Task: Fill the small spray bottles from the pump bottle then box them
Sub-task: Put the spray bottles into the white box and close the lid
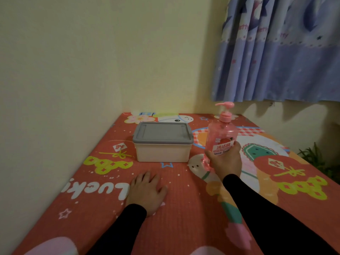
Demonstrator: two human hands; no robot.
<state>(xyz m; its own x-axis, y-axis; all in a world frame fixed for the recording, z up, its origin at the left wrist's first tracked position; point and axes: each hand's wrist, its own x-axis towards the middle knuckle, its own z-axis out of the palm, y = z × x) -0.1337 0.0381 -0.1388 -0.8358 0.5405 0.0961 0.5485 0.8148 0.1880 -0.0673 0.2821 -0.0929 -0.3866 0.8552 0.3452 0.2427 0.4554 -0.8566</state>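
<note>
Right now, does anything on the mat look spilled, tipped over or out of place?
Nothing stands out. The pump bottle is upright in the right hand, the lidded box sits closed and level, and the left hand lies flat on the mat. No spills show.

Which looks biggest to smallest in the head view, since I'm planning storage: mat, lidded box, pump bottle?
1. Patterned mat, by far.
2. Lidded box.
3. Pump bottle, taller but narrower; it stands at a similar depth, so the ranking seems fair.

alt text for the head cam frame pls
The right hand grips a pink pump bottle standing upright on a red cartoon-print mat, while the left hand rests flat on the mat. A cream box with its grey lid on sits left of the bottle.
</note>
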